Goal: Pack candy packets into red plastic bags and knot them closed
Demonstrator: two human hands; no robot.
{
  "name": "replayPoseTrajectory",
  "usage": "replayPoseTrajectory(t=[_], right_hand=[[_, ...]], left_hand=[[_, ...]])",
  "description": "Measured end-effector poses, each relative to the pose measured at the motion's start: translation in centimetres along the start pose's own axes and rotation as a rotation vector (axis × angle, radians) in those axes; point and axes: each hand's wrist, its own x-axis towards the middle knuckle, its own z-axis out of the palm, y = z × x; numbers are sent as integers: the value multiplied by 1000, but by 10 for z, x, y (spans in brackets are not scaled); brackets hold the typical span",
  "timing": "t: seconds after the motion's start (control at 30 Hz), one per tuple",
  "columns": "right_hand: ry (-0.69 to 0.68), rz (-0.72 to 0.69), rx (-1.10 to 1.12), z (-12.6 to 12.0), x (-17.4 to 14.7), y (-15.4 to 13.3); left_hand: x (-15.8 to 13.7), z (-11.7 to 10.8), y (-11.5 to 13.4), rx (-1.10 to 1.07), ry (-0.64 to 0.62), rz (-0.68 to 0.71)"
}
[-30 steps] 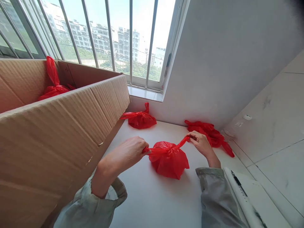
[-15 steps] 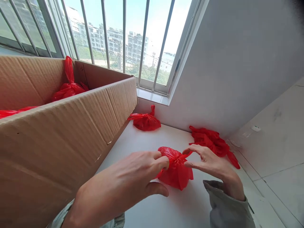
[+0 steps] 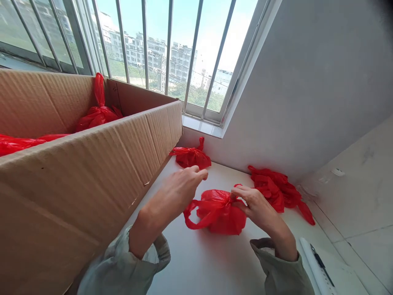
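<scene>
A tied red plastic bag [image 3: 219,217] sits on the white tabletop, its knot on top and a loop handle sticking out to the left. The fingers of my right hand [image 3: 253,205] are closed on the bag beside its knot. Above and left of that loop hovers my left hand [image 3: 182,186], apart from the bag, with loosely bent fingers and nothing visible in them; its thumb is hidden. Just beyond its fingertips, another tied red bag [image 3: 193,157] rests against the wall.
To the left stands a large open cardboard box [image 3: 116,151] with red bags [image 3: 100,116] inside. Crumpled red bags [image 3: 273,186] lie at the back right. A black pen [image 3: 319,258] rests on a white object [image 3: 313,266] at front right. Behind is a barred window [image 3: 168,53].
My left hand has left the bag's side and moved up and back. The loop handle now spreads leftward. My right hand has closed at the knot, and the view has shifted slightly.
</scene>
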Motion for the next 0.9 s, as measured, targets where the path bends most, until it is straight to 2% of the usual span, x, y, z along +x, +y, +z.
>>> replayPoseTrajectory(t=[0.1,0.3,0.5,0.6,0.67,0.77,0.9], right_hand=[[40,-20,7,1,1,-2],[92,-33,-10,9,3,-9],[224,-56,31,25,25,-9],[293,-99,73,31,45,-13],[313,-125,100,33,55,-16],[335,-152,157,35,60,-19],[301,-119,161,41,59,-19]], left_hand=[[3,3,-4,10,27,-34],[-7,7,-1,-21,-37,67],[-35,-15,24,-199,-102,144],[-37,-26,25,-219,-54,136],[-31,-28,16,-200,30,40],[-15,-17,-7,-133,94,-132],[3,15,-25,-121,12,-75]])
